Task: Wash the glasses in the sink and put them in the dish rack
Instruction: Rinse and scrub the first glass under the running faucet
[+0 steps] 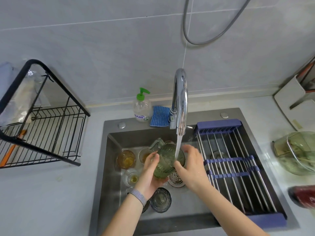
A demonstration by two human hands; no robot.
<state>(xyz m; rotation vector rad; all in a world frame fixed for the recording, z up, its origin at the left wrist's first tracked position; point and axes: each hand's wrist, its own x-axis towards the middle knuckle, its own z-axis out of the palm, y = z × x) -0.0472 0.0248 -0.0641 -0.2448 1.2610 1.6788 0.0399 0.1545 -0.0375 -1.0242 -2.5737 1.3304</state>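
A green ribbed glass (165,160) is tilted under the running stream from the chrome faucet (179,103) over the sink (112,198). My left hand (150,174) cups its base from below and the left. My right hand (189,166) grips its rim side, thumb against the glass. In the sink stand two amber glasses (126,159) (144,155), a small clear glass (131,177) with yellow liquid, a dark ribbed glass (160,200) and a green handled jug (156,143), partly hidden. The black wire dish rack (51,133) stands on the counter at left.
A blue roll-up drying rack (235,166) covers the sink's right part. Soap bottle (141,106) and blue sponge cloth (159,116) sit behind the sink. A green glass container (296,152) and a red object (305,195) lie on the right counter. The drain strainer (176,179) shows below the glass.
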